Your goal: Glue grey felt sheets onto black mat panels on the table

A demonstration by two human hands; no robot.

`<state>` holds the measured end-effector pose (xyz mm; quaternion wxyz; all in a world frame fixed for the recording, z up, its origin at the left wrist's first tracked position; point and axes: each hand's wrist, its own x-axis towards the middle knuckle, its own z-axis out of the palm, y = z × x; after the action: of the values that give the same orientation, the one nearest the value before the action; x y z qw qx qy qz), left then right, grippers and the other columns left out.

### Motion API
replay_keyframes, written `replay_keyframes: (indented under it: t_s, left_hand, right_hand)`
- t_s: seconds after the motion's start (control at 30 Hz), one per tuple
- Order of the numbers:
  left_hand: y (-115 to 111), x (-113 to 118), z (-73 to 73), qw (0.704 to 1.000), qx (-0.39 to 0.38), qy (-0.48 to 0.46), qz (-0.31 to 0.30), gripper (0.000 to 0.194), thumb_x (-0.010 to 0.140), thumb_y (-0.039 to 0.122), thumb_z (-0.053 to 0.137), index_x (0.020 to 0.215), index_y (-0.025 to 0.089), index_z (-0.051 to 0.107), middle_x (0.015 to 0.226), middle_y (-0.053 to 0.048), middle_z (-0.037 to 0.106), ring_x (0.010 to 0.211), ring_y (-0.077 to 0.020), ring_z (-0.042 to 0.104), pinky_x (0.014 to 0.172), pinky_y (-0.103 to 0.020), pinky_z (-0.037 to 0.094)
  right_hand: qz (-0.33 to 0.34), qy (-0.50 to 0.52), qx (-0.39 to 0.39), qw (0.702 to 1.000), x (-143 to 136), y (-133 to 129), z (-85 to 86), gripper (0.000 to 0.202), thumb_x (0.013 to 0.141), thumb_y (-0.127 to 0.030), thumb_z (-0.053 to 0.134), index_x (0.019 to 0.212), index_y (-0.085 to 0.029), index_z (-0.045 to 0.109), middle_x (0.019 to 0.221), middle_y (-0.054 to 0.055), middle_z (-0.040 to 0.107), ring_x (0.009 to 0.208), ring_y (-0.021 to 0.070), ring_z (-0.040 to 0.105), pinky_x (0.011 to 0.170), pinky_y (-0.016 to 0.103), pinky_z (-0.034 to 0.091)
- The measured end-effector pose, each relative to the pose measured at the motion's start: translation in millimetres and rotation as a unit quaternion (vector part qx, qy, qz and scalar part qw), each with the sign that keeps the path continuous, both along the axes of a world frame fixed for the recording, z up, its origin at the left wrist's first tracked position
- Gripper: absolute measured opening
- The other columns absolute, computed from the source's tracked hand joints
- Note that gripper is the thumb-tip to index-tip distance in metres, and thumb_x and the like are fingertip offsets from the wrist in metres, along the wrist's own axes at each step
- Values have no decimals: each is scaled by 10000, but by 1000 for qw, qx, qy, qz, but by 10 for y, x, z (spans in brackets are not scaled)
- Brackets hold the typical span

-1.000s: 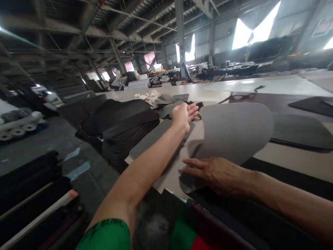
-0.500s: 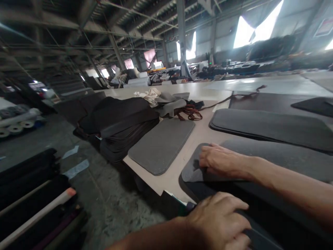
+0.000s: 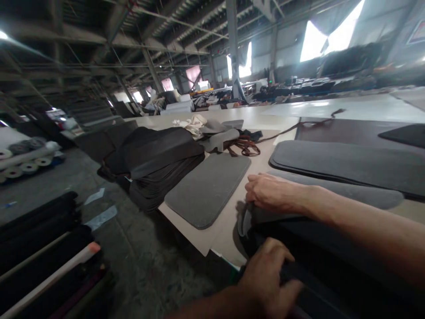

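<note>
My right hand [image 3: 272, 191] reaches across from the right, its fingers closed on the far corner of a grey sheet [image 3: 247, 217] with rounded corners and a black side. That corner is lifted and bends up. Low in the view, my left hand [image 3: 265, 279] has black material between its fingers, at the near edge of the black side [image 3: 308, 241]; some fingers are blurred. Just beyond my right hand lies another grey sheet [image 3: 358, 192], partly covered by the arm. A flat grey sheet [image 3: 209, 190] rests left of both hands.
A grey stack [image 3: 341, 164] lies farther back on the table [image 3: 224, 241]. To the left, a black fabric pile [image 3: 166, 150] hangs over the table edge, near brown straps [image 3: 247, 146] and grey scraps [image 3: 221, 137]. Dark fabric rolls [image 3: 49, 248] lie on the floor.
My right hand has moved slightly left and lifted the grey sheet's corner, uncovering the sheet behind. My left hand has shifted left and up, onto the black edge.
</note>
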<state>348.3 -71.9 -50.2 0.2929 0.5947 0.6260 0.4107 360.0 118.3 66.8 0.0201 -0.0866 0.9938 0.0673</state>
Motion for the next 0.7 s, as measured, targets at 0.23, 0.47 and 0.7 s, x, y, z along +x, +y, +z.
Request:
replay_keyframes:
  t_s: [0.23, 0.47, 0.7]
  left_hand:
    - [77, -17, -18, 972, -48, -214, 84, 377, 698, 110, 712, 1047, 191, 596, 1141, -71, 575, 1013, -206, 611, 829, -318, 516]
    - [96, -6, -57, 937, -116, -308, 118, 499, 688, 133, 727, 1148, 185, 540, 1195, -112, 625, 886, -189, 654, 707, -286, 472]
    - [114, -13, -69, 926, -131, -331, 128, 499, 677, 132, 730, 1140, 190, 554, 1198, -114, 647, 864, -180, 673, 661, -250, 460]
  right_hand:
    - [57, 20, 59, 996, -231, 78, 85, 131, 892, -137, 602, 786, -174, 671, 810, 56, 637, 782, 194, 486, 712, 329, 303]
    - [80, 52, 83, 992, -355, 184, 169, 149, 923, -151, 598, 791, -162, 666, 829, 62, 628, 773, 190, 456, 719, 335, 296]
    - [-15, 146, 123, 982, -390, 223, 487, 156, 935, -138, 579, 817, -159, 679, 865, 83, 630, 871, 222, 506, 678, 340, 292]
